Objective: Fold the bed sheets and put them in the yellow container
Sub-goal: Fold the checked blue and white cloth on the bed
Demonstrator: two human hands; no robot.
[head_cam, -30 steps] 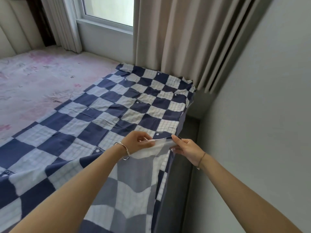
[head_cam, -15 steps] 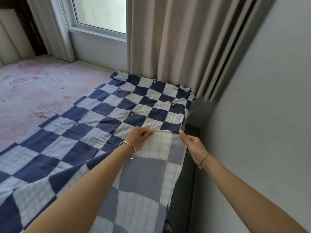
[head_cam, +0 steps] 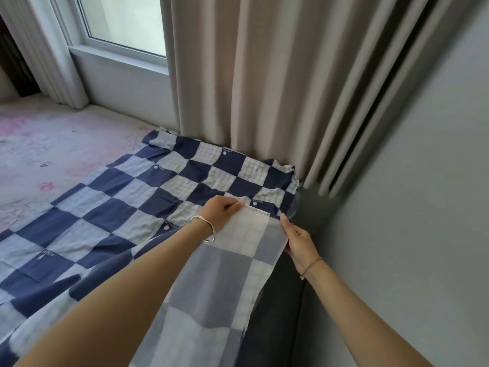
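Bed sheet (head_cam: 148, 197), navy/white checks, lies spread flat on the mattress (head_cam: 53, 144), running from 9 o'clock to the far corner at 1 o'clock. There its far edge touches the foot of the beige curtain (head_cam: 264, 88). A flap (head_cam: 225, 274) of the same sheet, paler reverse side up, is turned over the flat layer along the bed's right edge, from 6 o'clock up to centre. Its hem lies across the checks just short of the far corner. Left hand (head_cam: 221, 211), silver bangle (head_cam: 205, 229) on the wrist, grips the hem's left corner: fingers curled, thumb and forefinger clamped on the cloth. Right hand (head_cam: 299, 242), thin bracelet (head_cam: 311, 266) on the wrist, holds the flap's right edge just below the hem's other corner, thumb on top, fingers curled under the cloth, fingertips hidden. The flap spans the gap between the hands. At the right edge the dark bed side (head_cam: 277, 313) drops into a narrow gap against the grey wall (head_cam: 423, 207) at 3 o'clock, so room there is tight. Open room is to the left: pink-patterned mattress from 9 to 11 o'clock, up to the window (head_cam: 124, 22) at 11–12 o'clock.
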